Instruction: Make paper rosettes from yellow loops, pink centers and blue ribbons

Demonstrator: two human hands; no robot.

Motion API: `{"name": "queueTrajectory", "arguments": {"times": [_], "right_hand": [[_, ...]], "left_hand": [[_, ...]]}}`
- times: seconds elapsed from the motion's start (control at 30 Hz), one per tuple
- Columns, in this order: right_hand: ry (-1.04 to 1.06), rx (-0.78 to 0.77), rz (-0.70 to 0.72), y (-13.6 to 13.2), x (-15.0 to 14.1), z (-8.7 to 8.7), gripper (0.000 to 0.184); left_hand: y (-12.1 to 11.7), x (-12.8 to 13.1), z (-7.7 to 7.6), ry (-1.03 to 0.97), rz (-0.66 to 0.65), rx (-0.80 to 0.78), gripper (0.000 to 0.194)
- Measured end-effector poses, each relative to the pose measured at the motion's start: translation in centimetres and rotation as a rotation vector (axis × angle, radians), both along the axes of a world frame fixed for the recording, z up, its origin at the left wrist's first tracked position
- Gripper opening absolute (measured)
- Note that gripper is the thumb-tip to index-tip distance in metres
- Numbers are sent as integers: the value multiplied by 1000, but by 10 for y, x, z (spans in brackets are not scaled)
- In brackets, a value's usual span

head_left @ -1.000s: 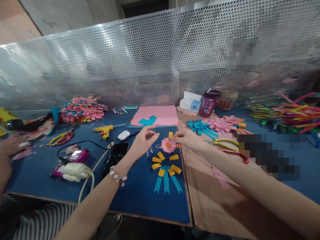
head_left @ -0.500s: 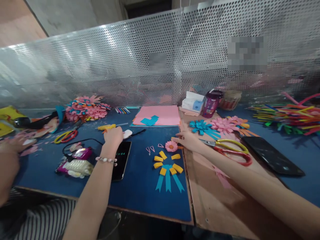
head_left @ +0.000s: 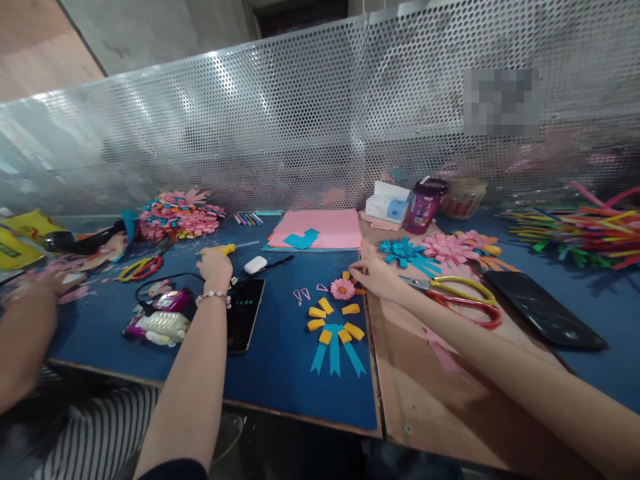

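Note:
My left hand (head_left: 215, 268) is closed over the handle of a yellow glue gun (head_left: 226, 249), which has a clear glue stick in its back end. Its fingertips are partly hidden. My right hand (head_left: 374, 277) rests at the seam of the table, fingers loosely bent and apart, beside a small pink paper flower (head_left: 343, 289) with yellow and orange pieces at its edges. I cannot tell whether the fingertips touch it. Below the flower, several yellow paper loops (head_left: 316, 325) form a ring above blue ribbon tails (head_left: 335, 357). Pink triangular clips (head_left: 301, 294) lie to the left.
A phone (head_left: 246, 317), white earbud case (head_left: 255, 265) and purple trinket (head_left: 167, 313) lie near my left arm. Scissors (head_left: 463, 290) and a dark phone (head_left: 545, 310) are on the right. Pink paper (head_left: 325, 227) lies behind. Another person's hand (head_left: 53, 283) is at far left.
My left hand has shifted left from beside the white case onto the glue gun's handle, uncovering the case. My right hand has barely moved. The view has shifted slightly.

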State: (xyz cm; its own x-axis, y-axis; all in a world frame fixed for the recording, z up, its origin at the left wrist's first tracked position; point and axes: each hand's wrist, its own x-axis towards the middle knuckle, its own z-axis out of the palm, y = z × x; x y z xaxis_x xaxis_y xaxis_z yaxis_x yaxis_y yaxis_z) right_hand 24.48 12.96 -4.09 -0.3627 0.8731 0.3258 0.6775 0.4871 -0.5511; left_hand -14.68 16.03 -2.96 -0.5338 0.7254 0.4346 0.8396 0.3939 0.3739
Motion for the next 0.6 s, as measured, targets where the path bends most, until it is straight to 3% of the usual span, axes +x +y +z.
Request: {"name": "queueTrajectory", "arguments": {"times": [0.17,0.27,0.33,0.4,0.5,0.6], "right_hand": [[98,46,0,-12,-9,22,25],[317,-132,192,-17,-34,37,27],[535,-324,322,-15,-59,46,34],[787,-464,343,-7,-87,53,40],[1131,-621,388,11,-120,59,30],[1315,-670,319,29,-137,57,22]], "left_hand": [[5,18,23,2,-42,275,38],[2,52,35,-9,-269,592,34],[-4,80,36,-1,-413,703,32],[-10,106,31,27,-547,723,29],[-18,132,21,81,-702,683,24],[-29,147,16,153,-801,629,20]]}}
